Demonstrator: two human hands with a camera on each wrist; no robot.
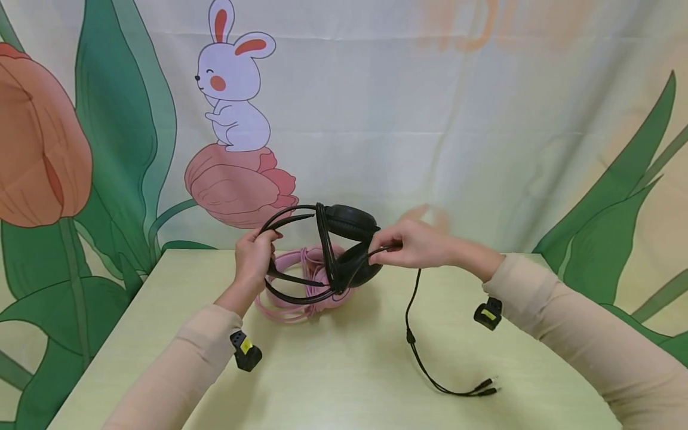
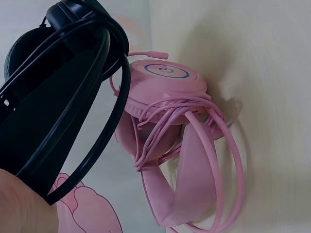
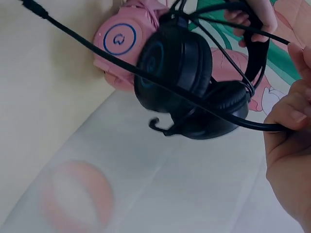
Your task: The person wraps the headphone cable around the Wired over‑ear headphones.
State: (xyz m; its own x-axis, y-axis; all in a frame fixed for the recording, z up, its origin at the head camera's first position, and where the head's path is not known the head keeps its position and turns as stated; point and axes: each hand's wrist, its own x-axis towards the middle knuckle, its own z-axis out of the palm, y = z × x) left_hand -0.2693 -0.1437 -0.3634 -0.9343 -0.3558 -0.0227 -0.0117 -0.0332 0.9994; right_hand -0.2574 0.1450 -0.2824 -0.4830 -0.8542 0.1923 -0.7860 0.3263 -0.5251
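Observation:
Black headphones (image 1: 352, 222) are held up above the table, their cable wound around the earcups and headband. My left hand (image 1: 252, 258) grips the headband at its left end. With thumb and fingers my right hand (image 1: 411, 243) pinches the black cable (image 3: 194, 99) beside the earcups. The cable's free end hangs down to the right, splitting into two plugs (image 1: 486, 388) near the tabletop. Pink headphones (image 2: 167, 87) with their own cable wrapped around them lie on the table behind the black pair, partly hidden by it in the head view.
A pale yellow-green table (image 1: 322, 370) spreads under both hands. Behind its far edge hangs a cloth backdrop (image 1: 365, 119) printed with tulips and a rabbit. Small black devices are strapped at both wrists.

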